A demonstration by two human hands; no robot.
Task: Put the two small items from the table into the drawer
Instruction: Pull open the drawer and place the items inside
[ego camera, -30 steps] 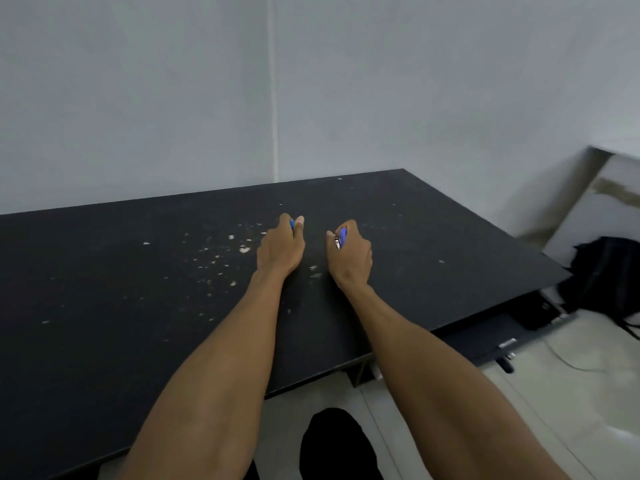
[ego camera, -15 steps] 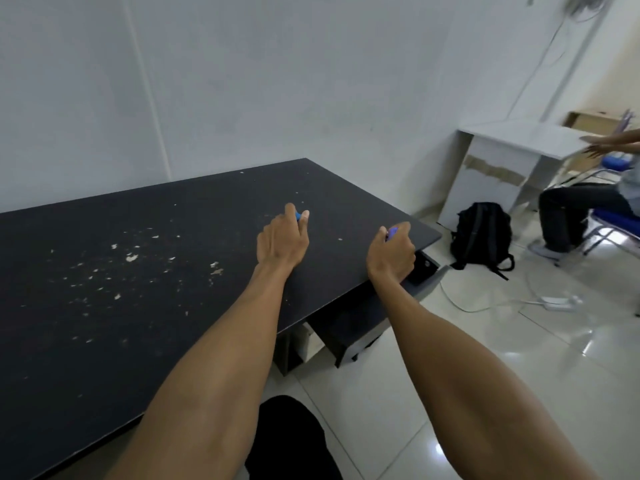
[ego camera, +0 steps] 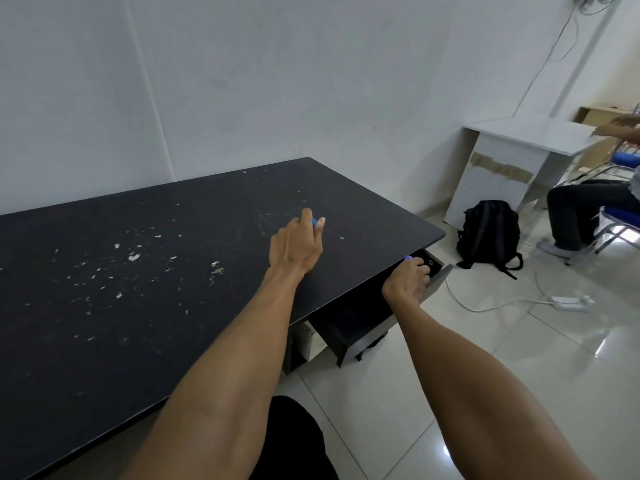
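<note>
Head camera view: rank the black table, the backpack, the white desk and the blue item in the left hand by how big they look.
1. black table
2. white desk
3. backpack, though both sit farther from the camera
4. blue item in the left hand, mostly hidden

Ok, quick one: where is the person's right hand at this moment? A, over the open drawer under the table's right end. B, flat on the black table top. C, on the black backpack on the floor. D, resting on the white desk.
A: the right hand, with a small blue item at its fingers, is over the open drawer, while the left hand is above the table.
</note>
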